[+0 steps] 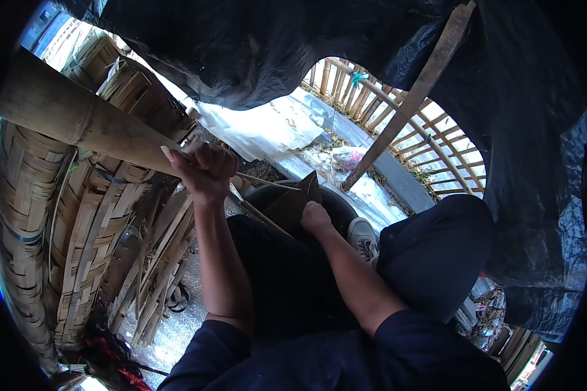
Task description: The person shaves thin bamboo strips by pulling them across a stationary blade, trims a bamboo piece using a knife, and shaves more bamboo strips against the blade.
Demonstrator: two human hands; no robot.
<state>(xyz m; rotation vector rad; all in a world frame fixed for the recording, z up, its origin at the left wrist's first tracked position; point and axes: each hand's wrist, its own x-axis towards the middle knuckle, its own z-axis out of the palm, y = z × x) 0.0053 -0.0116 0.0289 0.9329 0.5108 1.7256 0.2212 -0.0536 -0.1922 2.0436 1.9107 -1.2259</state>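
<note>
My left hand [205, 168] is closed round one end of a thin pale strip [267, 182], beside a thick bamboo pole [120, 133]. The strip runs right toward a dark pointed piece [295, 203] over my lap. On that piece's right edge my right hand [316, 217] is closed, low and right of the strip's far end. Whether the piece is cloth or something stiffer I cannot tell. Another thin stick [264, 218] slants down across my dark-clothed leg. Behind the piece shows the rim of a dark round object [349, 207].
Woven bamboo panels [29, 228] stand at the left, with split bamboo strips [153, 280] below. A wooden post [407, 104] slants at the upper right before a bamboo lattice fence [437, 140]. Black sheeting [528, 163] hangs above and right. My shoe [362, 238] is at centre.
</note>
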